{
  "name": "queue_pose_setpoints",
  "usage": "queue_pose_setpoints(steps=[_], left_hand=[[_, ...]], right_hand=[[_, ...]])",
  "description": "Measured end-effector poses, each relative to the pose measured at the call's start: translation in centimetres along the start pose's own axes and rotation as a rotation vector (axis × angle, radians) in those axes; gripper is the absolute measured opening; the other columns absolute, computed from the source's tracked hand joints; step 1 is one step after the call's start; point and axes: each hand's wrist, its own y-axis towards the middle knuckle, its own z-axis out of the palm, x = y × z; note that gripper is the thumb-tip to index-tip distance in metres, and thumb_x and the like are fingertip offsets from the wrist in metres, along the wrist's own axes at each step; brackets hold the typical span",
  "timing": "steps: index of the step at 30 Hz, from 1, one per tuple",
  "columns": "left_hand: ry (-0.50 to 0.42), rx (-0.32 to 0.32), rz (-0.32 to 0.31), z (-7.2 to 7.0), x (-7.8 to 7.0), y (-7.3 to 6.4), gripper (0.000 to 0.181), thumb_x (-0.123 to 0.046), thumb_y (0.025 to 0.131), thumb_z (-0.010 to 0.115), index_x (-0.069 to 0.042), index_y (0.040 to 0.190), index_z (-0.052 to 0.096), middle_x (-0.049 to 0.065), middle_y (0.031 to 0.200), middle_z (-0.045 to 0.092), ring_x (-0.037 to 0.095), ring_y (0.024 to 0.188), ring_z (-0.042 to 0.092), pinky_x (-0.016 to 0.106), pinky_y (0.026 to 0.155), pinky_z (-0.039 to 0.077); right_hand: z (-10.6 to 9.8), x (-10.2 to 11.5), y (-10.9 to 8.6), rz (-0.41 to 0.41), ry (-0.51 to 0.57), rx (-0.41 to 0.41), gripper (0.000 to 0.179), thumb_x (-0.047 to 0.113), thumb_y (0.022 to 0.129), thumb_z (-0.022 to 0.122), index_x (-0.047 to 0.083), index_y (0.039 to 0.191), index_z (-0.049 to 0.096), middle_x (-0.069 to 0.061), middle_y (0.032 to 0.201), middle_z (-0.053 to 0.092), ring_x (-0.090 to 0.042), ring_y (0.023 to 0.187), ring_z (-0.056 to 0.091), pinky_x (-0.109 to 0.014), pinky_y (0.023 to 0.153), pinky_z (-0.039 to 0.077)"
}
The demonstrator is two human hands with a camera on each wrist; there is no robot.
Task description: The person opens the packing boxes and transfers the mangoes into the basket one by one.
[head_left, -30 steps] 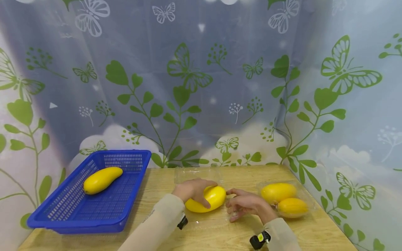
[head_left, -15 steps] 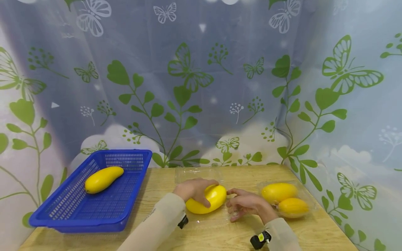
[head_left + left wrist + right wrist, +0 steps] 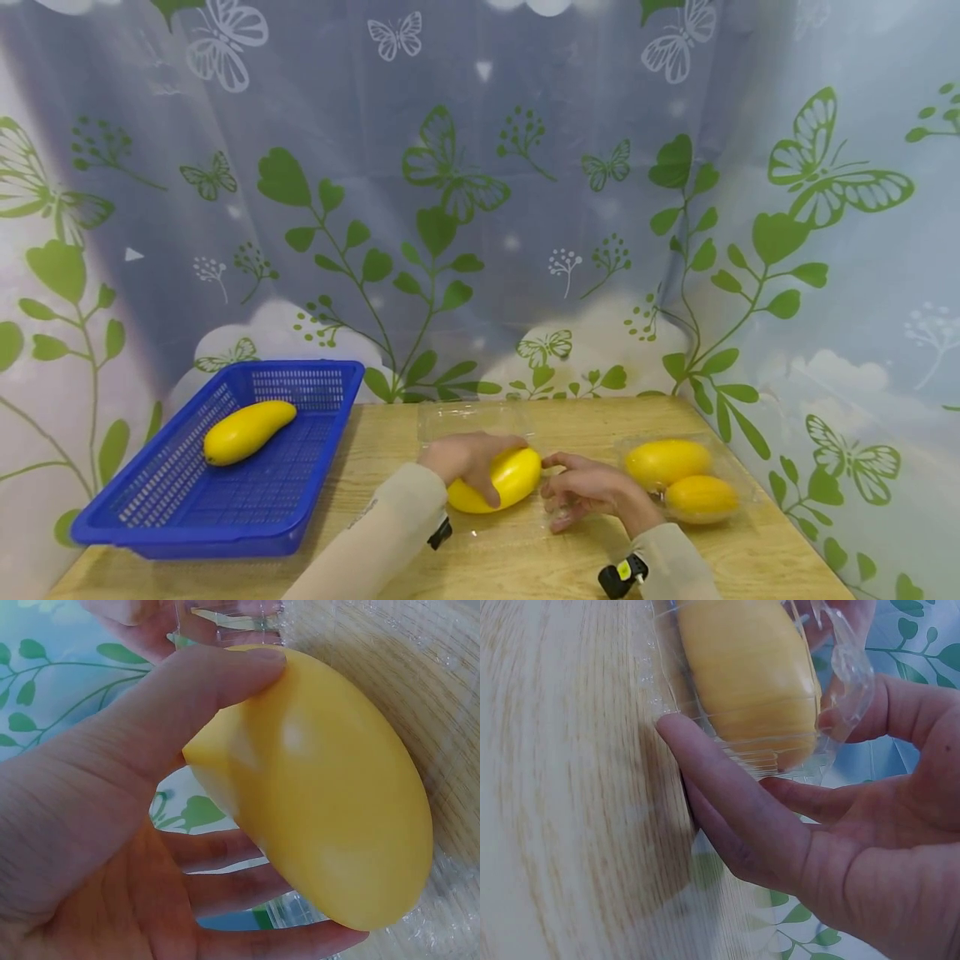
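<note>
My left hand [image 3: 467,463] grips a smooth yellow oblong fruit [image 3: 517,478] from above, the thumb across its near side. In the left wrist view the fruit [image 3: 330,780] fills the middle, with the fingers spread along its far side. It sits in a clear plastic clamshell container [image 3: 472,417], whose lid lies folded back on the table. At the container's right end, my right hand [image 3: 590,492] holds the wall between its digits. The right wrist view has this crinkled clear wall [image 3: 851,667] between the fingers, and the fruit [image 3: 750,671] just behind it.
On the left stands a blue mesh basket [image 3: 315,475] with one yellow oblong fruit [image 3: 249,432] in it. To the right, two yellow fruits [image 3: 667,463] lie in another clear container [image 3: 738,467]. A patterned curtain [image 3: 480,250] hangs behind the wooden table [image 3: 600,417].
The left hand and the fruit have shifted very slightly to the right and nearer. The right hand stays at the container's end. The whole view has drifted a little.
</note>
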Motion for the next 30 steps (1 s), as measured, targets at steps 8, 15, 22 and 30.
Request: queue_pose_setpoints(steps=[8,15,22,30], left_hand=[[0.008,0.003,0.014,-0.1,0.1,-0.2,0.098,-0.035,0.075,0.092,-0.05,0.155,0.037,-0.002,0.153,0.056,0.024,0.133,0.058,0.058,0.103,0.05],[0.009,-0.003,0.028,-0.6,0.2,-0.8,0.097,-0.036,0.076,0.091,-0.047,0.155,0.037,-0.001,0.15,0.058,0.022,0.127,0.06,0.053,0.101,0.052],[-0.014,-0.03,0.06,-1.7,0.8,-1.7,0.097,-0.032,0.077,0.091,-0.043,0.156,0.037,0.0,0.149,0.059,0.022,0.124,0.061,0.05,0.1,0.052],[-0.019,-0.064,0.07,-3.2,1.5,-2.5,0.097,-0.029,0.077,0.09,-0.039,0.158,0.036,0.0,0.155,0.053,0.025,0.129,0.058,0.05,0.101,0.051]], right_hand=[[0.1,-0.1,0.0,-0.001,-0.001,-0.009,0.074,0.006,0.088,0.058,-0.006,0.153,0.027,-0.026,0.124,0.057,-0.017,0.078,0.058,-0.048,0.081,0.065],[0.2,0.0,0.0,0.001,-0.011,-0.025,0.075,0.004,0.085,0.058,-0.007,0.153,0.029,-0.029,0.128,0.055,-0.023,0.089,0.061,-0.048,0.08,0.065],[0.1,0.1,0.0,-0.008,-0.021,-0.013,0.075,0.007,0.089,0.061,-0.007,0.154,0.028,-0.011,0.095,0.057,-0.018,0.079,0.058,-0.047,0.08,0.065],[0.0,0.3,-0.2,0.004,-0.028,0.005,0.075,0.007,0.091,0.059,-0.008,0.156,0.025,-0.029,0.122,0.06,-0.009,0.062,0.055,-0.046,0.08,0.065]])
